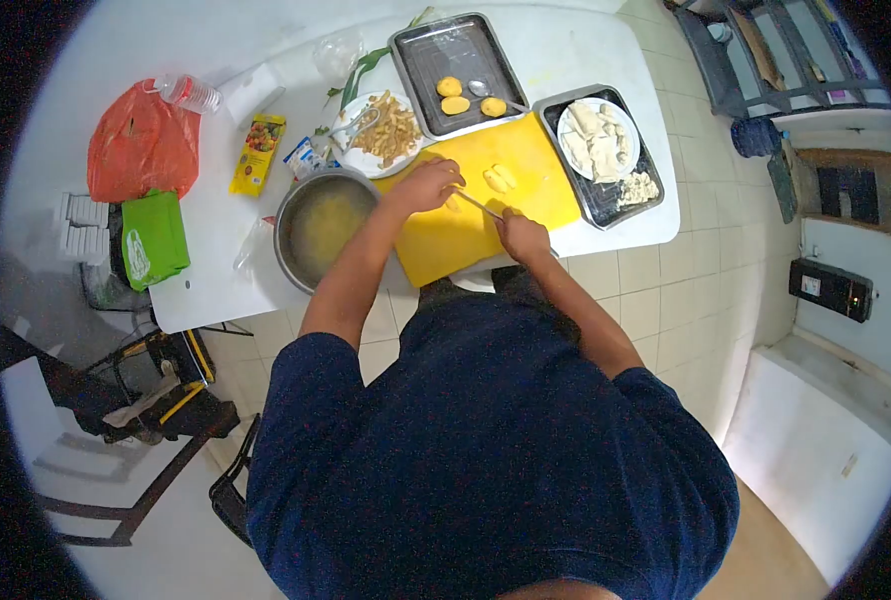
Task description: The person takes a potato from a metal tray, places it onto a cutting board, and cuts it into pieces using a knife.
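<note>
My right hand is closed on the handle of a knife, whose blade points left across the yellow cutting board. Near the blade's tip, my left hand has its fingers bent over the board; what they hold, if anything, is too small to make out. A small yellow piece lies just under its fingertips. Further right on the board are cut yellow pieces. Left of the board stands a metal pot with cloudy yellowish contents.
Behind the board, a dark tray holds yellow halves and a spoon. A plate of peelings stands left of it. Another tray at the right bears a white plate. A yellow packet and red bag lie left.
</note>
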Demonstrator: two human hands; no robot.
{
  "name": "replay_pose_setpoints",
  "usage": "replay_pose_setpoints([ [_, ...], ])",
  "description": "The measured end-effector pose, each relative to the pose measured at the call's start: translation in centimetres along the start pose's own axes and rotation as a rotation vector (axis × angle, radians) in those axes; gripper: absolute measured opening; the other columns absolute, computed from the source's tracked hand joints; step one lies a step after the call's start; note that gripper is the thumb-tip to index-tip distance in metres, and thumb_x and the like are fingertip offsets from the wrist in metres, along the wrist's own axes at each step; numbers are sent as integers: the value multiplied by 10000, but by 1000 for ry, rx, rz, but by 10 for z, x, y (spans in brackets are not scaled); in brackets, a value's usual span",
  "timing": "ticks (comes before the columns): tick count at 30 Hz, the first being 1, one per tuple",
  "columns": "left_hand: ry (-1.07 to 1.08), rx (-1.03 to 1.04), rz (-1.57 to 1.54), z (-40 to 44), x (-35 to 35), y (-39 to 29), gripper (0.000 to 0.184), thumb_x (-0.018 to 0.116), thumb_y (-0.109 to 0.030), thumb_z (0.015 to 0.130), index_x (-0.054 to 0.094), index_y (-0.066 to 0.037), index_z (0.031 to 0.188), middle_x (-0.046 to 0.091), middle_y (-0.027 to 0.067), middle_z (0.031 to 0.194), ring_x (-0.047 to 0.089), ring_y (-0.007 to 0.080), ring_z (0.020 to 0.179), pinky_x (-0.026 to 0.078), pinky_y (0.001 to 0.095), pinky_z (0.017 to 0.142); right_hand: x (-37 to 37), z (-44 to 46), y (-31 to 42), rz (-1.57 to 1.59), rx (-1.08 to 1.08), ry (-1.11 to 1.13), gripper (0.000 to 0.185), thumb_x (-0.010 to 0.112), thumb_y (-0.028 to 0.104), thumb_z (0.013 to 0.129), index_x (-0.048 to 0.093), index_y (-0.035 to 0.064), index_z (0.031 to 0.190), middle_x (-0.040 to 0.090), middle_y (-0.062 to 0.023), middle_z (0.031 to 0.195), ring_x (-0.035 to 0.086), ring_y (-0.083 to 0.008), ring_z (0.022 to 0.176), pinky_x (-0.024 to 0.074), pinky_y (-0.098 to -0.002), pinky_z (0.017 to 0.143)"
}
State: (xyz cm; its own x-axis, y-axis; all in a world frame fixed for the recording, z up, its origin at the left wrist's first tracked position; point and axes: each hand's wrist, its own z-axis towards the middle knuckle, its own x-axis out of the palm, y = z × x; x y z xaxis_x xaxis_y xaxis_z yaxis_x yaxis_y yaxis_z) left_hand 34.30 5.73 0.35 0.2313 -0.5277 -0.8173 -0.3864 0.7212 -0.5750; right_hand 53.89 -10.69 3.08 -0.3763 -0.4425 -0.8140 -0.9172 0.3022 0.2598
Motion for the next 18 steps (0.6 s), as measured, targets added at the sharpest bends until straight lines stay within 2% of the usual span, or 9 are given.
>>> replay_pose_setpoints([
  [2, 10, 6, 45, -2, 8, -3, 291, 559, -155, 831, 646, -140, 1109, 523, 106, 1254, 450, 299, 1204, 357, 468, 988, 0, -2, -1, -26, 5, -12, 353, 394, 382, 945, 535, 68, 1022, 665, -193, 899, 659, -376, 809, 519, -501, 708],
  [5, -124, -91, 222, -2, 21, -1, 398, 556, -176, 829, 591, -159, 1225, 449, 129, 1351, 391, 324, 1270, 326, 485, 1023, 0, 0, -7, -75, -41, -76, 357, 396, 384, 943, 535, 61, 1005, 668, -192, 864, 662, -372, 785, 524, -492, 691],
  [8, -564, -284, 53, 16, 36, 14, 382, 551, -127, 810, 583, -118, 1190, 505, 167, 1259, 460, 348, 1182, 374, 474, 973, -1, 3, -18, -50, -19, -143, 355, 410, 383, 938, 534, 52, 979, 664, -197, 818, 661, -373, 756, 523, -491, 668],
  [11, -727, -471, -161, 12, 26, 14, 329, 554, -71, 784, 579, -64, 1112, 553, 194, 1134, 511, 386, 1068, 423, 451, 895, -4, 2, -35, 40, 79, -212, 353, 423, 384, 937, 533, 49, 961, 658, -209, 807, 654, -381, 739, 515, -499, 652],
  [12, -690, -420, -221, 8, 31, 16, 258, 587, -29, 738, 586, -26, 997, 574, 198, 1016, 534, 395, 978, 447, 431, 835, -4, 0, -40, 49, 91, -245, 353, 432, 386, 936, 531, 48, 950, 653, -213, 801, 646, -391, 737, 507, -507, 647],
  [15, -345, -112, -195, -15, 27, -6, 262, 628, -30, 703, 607, -30, 964, 585, 174, 1002, 537, 361, 992, 452, 418, 843, -7, -8, -51, 86, 107, -241, 357, 432, 391, 938, 530, 47, 947, 649, -217, 794, 640, -398, 732, 504, -510, 646],
  [16, -314, -37, -178, -20, 37, -5, 256, 654, -28, 676, 622, -34, 930, 592, 138, 1002, 542, 329, 985, 459, 403, 847, -5, -11, -54, 88, 107, -233, 361, 428, 395, 940, 528, 47, 945, 645, -219, 786, 637, -405, 736, 503, -513, 648],
  [18, -221, -75, -188, -26, 45, -8, 257, 664, -42, 679, 633, -46, 934, 595, 119, 1008, 542, 318, 989, 462, 395, 852, 0, -19, -56, 135, 107, -226, 373, 428, 399, 943, 533, 41, 922, 635, -229, 771, 626, -414, 730, 491, -512, 644],
])
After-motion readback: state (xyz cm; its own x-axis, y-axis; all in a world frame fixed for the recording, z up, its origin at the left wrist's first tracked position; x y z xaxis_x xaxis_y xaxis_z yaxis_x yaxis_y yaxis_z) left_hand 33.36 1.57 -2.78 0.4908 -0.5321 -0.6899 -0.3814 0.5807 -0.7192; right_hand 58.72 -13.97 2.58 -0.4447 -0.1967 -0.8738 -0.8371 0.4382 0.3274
